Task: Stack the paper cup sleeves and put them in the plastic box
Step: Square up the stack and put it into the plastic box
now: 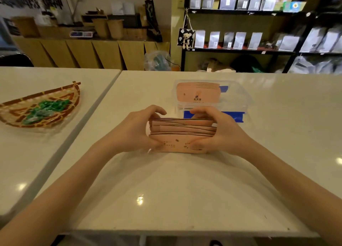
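Squaring up sleeves w/ both hands

Left hand (137, 130) & right hand (220, 131) clamp opposite ends of the pink paper sleeve stack (182, 132) on edge on the glossy white table (166, 190), prob. to align uneven edges; behind, the clear plastic box (238, 97) holds more flat sleeves.

A woven basket (39, 107) of green candies (50, 107) sits on the left table (27, 162).
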`<action>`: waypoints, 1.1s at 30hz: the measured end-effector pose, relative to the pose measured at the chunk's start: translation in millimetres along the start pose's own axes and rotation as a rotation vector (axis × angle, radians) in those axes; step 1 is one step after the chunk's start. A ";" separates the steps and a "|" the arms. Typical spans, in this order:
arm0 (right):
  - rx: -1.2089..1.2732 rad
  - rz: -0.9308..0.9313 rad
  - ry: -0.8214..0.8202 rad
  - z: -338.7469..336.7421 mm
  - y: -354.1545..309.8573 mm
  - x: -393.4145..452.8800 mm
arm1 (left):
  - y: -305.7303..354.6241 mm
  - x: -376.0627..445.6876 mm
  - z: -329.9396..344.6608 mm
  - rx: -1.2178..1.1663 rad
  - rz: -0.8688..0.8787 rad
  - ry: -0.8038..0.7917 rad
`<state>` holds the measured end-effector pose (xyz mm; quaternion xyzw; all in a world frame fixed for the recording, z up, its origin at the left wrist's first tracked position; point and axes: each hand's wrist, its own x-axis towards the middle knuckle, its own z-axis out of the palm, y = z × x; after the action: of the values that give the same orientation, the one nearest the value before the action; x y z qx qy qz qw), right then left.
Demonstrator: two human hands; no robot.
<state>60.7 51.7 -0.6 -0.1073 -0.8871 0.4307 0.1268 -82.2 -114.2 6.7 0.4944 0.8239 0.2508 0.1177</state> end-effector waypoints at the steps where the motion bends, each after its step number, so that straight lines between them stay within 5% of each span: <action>1: 0.003 0.006 -0.005 -0.5 1.4 -0.4 | -2.5 -0.6 2.5 -0.031 -0.013 0.000; 13: 0.252 0.133 -0.047 -0.4 25.5 -7.2 | -15.9 -6.3 29.6 -0.405 -0.111 0.009; 26: 0.408 0.131 0.192 25.8 16.2 -6.8 | -10.5 -7.6 47.1 -0.371 -0.063 0.192; 33: 0.347 0.121 0.106 19.0 18.8 -4.3 | -13.7 -4.2 43.0 -0.385 -0.097 0.125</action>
<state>60.3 47.9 -27.3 -0.1595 -0.7837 0.5776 0.1636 -71.5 -110.4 -37.2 0.4062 0.7893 0.4276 0.1707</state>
